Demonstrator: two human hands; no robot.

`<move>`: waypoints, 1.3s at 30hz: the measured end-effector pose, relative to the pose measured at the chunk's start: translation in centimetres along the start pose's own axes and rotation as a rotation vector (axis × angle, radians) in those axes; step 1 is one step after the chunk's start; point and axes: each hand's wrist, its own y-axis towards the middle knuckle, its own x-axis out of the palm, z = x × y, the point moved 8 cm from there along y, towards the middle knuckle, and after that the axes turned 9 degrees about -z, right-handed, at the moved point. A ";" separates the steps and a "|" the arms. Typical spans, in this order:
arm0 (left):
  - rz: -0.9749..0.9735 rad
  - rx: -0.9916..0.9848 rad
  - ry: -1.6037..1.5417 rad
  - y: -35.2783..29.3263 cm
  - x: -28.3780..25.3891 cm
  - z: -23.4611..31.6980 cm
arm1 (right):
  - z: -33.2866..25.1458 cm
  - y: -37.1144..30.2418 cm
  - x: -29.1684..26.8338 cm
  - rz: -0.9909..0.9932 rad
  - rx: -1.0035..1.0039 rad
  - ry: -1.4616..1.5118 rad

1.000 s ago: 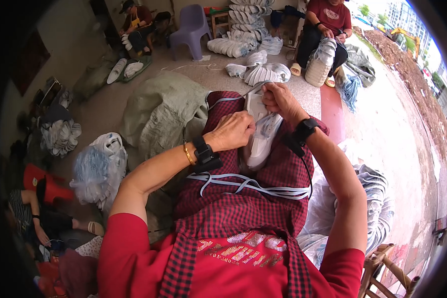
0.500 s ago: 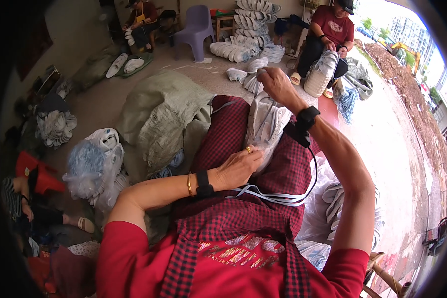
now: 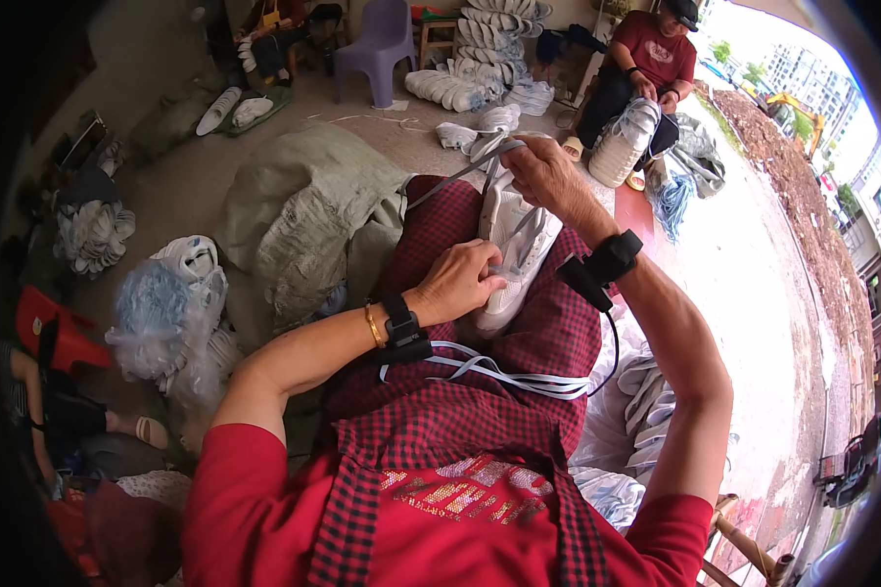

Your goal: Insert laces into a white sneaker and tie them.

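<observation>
Whereas half a second ago the left hand (image 3: pixel 460 281) was laid palm-down over the near end of the white shoe (image 3: pixel 533 256), it is now seen drawn up at the shoe's left side. The right hand (image 3: pixel 550 178), previously raised with the strand above the shoe, has been lowered slightly toward the far end. A length of grey lace (image 3: pixel 450 181), now plainly visible, is stretched leftward from the right fingers across the thigh. The pale laces (image 3: pixel 538 384) on the lap are more fully exposed than before.

Writing: glittering lettering (image 3: pixel 470 487) is noted on the chest of the red shirt, partly broken up by folds. A pale emblem is observed on the shirt of a co-worker (image 3: pixel 651 49); it is too small to be read.

Hands: the right is closed, with the grey lace pinched between thumb and fingers. The left is half curled, thumb and forefinger brought close together at a strand on the shoe; whether that strand is gripped cannot be told.

The shoe is held between the thighs, over the checked apron cloth (image 3: pixel 450 421), its rounded end turned toward the body.
</observation>
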 end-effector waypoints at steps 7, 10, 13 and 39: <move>-0.036 0.027 0.093 -0.3 0.1 1.4 | -3.0 -1.5 4.7 -0.176 -0.001 0.625; -0.024 0.133 0.187 -0.4 0.8 3.1 | -2.9 -1.9 3.4 -0.144 -0.014 0.573; -0.100 0.051 0.145 -0.1 1.2 2.0 | -2.8 -2.1 2.6 -0.081 0.002 0.574; 0.175 -0.377 -1.385 -1.6 -14.2 -13.2 | -4.4 -17.9 -24.4 0.270 -0.563 0.951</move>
